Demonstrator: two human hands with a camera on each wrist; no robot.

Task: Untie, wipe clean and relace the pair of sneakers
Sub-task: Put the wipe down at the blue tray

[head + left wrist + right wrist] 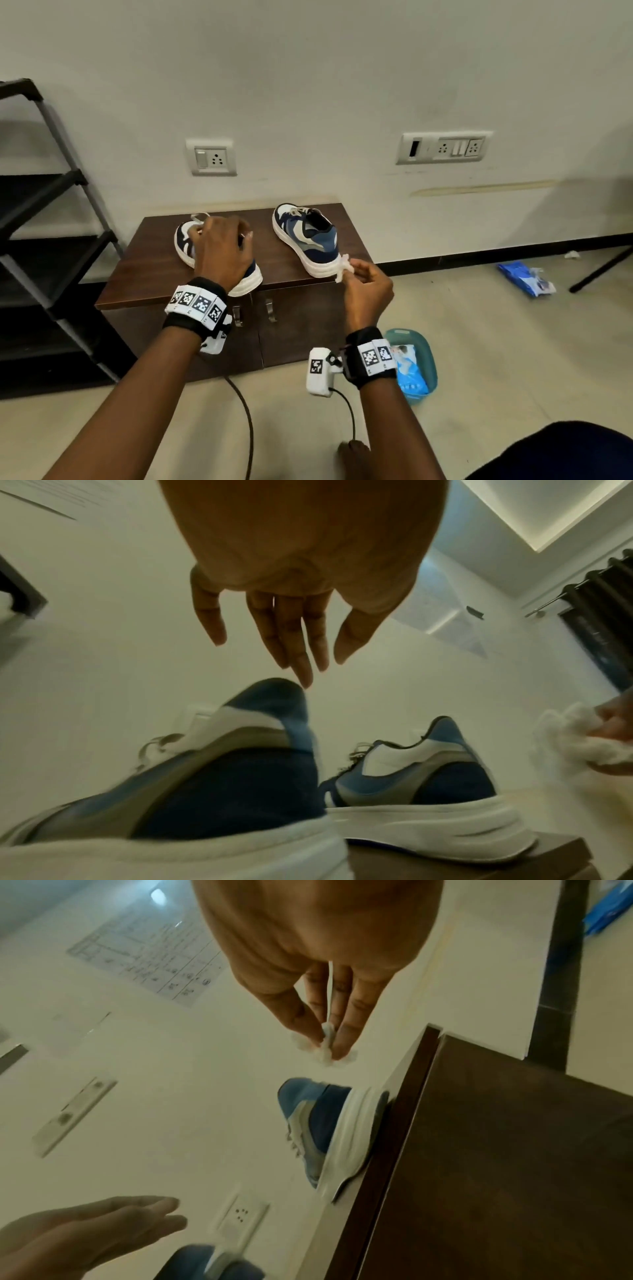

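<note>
Two blue, navy and white sneakers stand on a low brown cabinet (144, 274), toes toward the wall. My left hand (224, 248) hovers over the left sneaker (183, 245) with fingers straight and spread, holding nothing; in the left wrist view the fingertips (304, 680) hang just above its blue heel collar (274, 696). My right hand (359, 274) pinches a crumpled white wipe (343, 269) beside the white sole at the heel of the right sneaker (308, 236). The wipe (323, 1047) shows between thumb and fingers in the right wrist view. Both sneakers carry pale laces (298, 211).
A black shelf rack (51, 212) stands left of the cabinet. On the floor, a teal tub (428, 356) holds a blue wipes pack, and another blue pack (525, 279) lies at right. Wall sockets (212, 157) sit behind the sneakers. Wrist-camera cables trail down.
</note>
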